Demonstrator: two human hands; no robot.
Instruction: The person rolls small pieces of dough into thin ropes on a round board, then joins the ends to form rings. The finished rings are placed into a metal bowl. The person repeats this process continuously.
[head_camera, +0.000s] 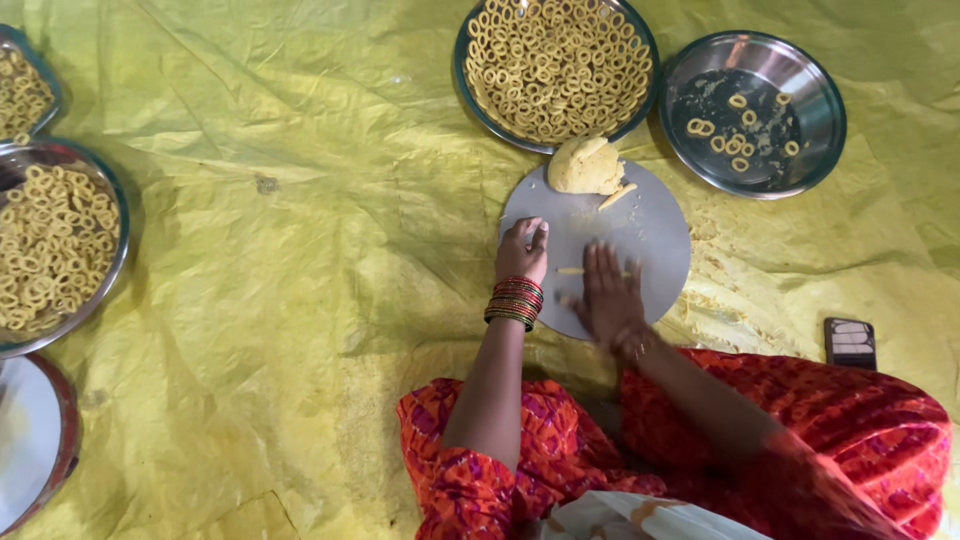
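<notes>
Right hand (608, 298) flat, fingers spread, palm pressing a thin dough strand (572, 271) on the round grey board (650, 240); motion-blurred. Left hand (522, 250) rests on the board's 9 o'clock edge, fingers together, holding nothing. Dough lump (586, 165) sits at the board's 12 o'clock. Strand looks soft, light, easily torn: handle with light, even palm pressure, lift by its ends.
</notes>
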